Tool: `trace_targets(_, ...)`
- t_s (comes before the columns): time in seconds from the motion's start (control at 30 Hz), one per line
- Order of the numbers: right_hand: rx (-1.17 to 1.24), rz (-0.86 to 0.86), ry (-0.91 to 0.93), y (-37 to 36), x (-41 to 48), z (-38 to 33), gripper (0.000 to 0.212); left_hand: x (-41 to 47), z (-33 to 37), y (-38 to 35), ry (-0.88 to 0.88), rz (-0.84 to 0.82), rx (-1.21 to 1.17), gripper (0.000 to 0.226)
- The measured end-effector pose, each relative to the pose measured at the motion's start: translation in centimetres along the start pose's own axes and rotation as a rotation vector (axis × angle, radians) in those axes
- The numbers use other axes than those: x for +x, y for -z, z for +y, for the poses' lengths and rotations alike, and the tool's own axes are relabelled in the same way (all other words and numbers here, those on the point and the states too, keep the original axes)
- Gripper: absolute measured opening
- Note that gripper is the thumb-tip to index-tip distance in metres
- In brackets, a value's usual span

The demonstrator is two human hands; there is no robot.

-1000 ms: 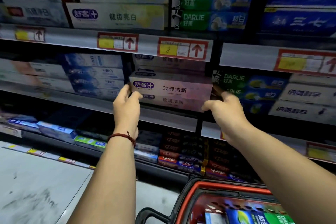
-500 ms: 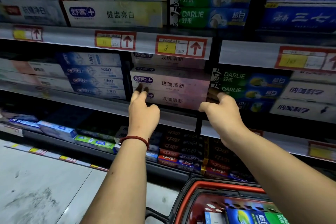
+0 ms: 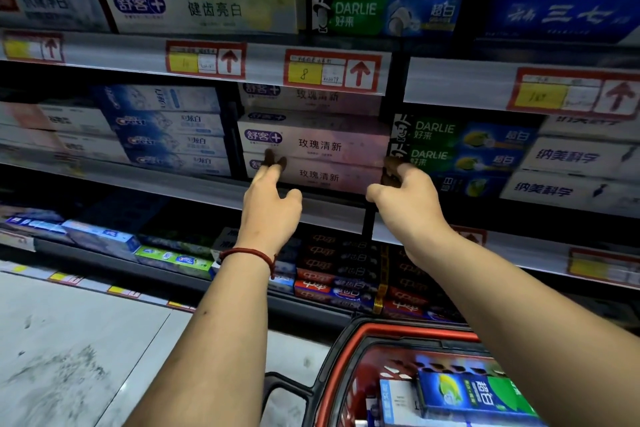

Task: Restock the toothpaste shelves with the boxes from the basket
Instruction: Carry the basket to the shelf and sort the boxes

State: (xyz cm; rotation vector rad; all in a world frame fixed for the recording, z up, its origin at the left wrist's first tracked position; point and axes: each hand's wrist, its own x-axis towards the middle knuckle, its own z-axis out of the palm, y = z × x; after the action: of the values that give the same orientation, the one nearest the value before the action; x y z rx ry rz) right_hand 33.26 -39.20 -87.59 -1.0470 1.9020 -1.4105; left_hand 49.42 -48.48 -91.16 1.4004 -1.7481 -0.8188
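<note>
The left hand (image 3: 270,208), fingers straight, pressed the pink boxes (image 3: 318,146); the right hand (image 3: 408,198) touched their end, grip unclear. Uneven pushing could skew them into the Darlie boxes (image 3: 460,146).

Pink, green, blue and red across the toothpaste packaging.

The middle boxes (image 3: 311,146) are pale pink fading to white, with a purple logo and dark lettering. To their right the Darlie boxes (image 3: 460,139) run from green into blue, with yellow lemons. To their left the Crest boxes (image 3: 169,140) are blue and white. Above, the cream boxes (image 3: 207,7) have a yellow tint, and the far-right boxes (image 3: 561,14) are deep blue with white script. The price tags (image 3: 332,71) are red-framed, yellow and white, with red arrows. The lowest boxes (image 3: 332,277) are red and dark. The basket (image 3: 398,331) is red with a black handle, and a box (image 3: 478,392) in it is blue and green. The cord bracelet (image 3: 249,253) is red, and the floor (image 3: 69,340) is pale grey with dark scuffs.
</note>
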Motion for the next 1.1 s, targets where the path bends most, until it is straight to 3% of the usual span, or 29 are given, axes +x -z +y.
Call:
trace_targets(0.13,-0.112,-0.004,0.062,1.0,-1.4,0.2,0.055,-1.5,1.3,0.0,-0.084,-0.081,0.041,0.060)
trace_targets(0.47,-0.479,-0.100,0.229,8.0,-7.0,1.4,0.071,-7.5,5.7,-0.7,-0.400,-0.233,0.265,0.062)
trace_targets(0.7,-0.499,-0.153,0.205,14.6,-11.6,2.2,0.073,-14.7,7.6,-2.0,-0.337,-0.256,0.172,0.056)
trace_targets(1.1,-0.566,-0.203,0.010,22.9,-20.1,10.5,0.069,-26.5,6.6,-8.8,-0.213,-0.602,0.225,0.058)
